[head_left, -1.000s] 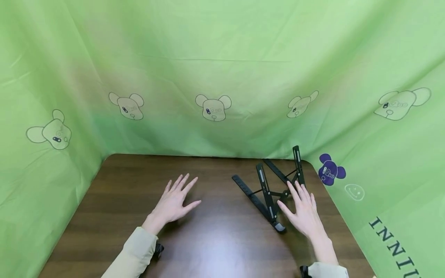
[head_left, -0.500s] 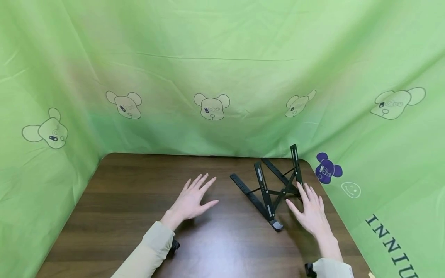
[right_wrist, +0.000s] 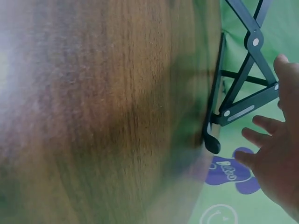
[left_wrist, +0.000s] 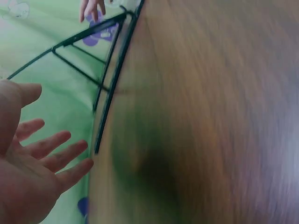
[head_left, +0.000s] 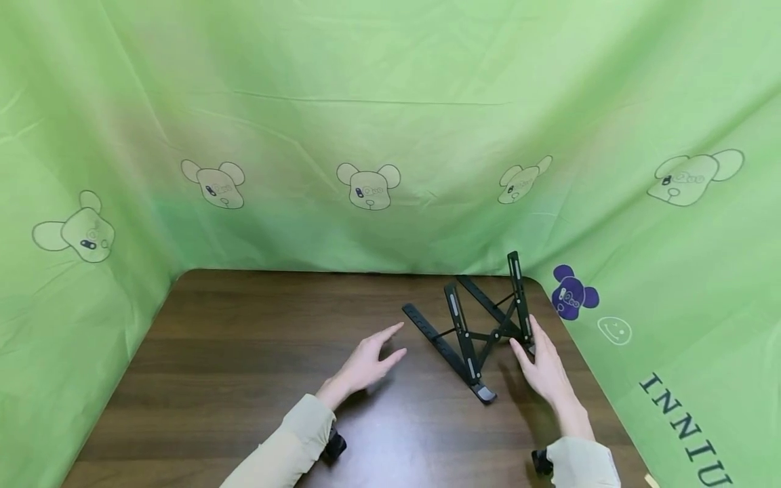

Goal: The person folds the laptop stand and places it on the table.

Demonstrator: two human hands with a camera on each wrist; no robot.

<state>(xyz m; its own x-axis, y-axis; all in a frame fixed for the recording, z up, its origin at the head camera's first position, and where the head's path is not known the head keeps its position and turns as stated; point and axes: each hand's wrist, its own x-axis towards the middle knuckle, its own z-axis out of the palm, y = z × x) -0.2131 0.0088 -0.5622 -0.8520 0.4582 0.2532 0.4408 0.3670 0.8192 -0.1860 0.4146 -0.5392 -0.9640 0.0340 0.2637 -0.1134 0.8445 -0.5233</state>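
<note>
Stand: a black folding laptop stand (head_left: 482, 325) sits unfolded on the right rear of the brown tabletop (head_left: 244, 352), near the green cloth backdrop (head_left: 378, 102).
Build: thin crossed bars on pivots; it looks stiff, light and likely to fold or slide if pushed on one side.
Left hand (head_left: 369, 362): fingers straight, holding nothing, hovering just left of the stand's near rail.
Right hand (head_left: 546, 369): fingers extended beside the right rail, at or close to touching; no grip shows.
Where to hold: probably both side rails at once, away from the hinges, which could pinch.
Footing: grey pad at the front tip (head_left: 486, 393) should add some friction.
</note>
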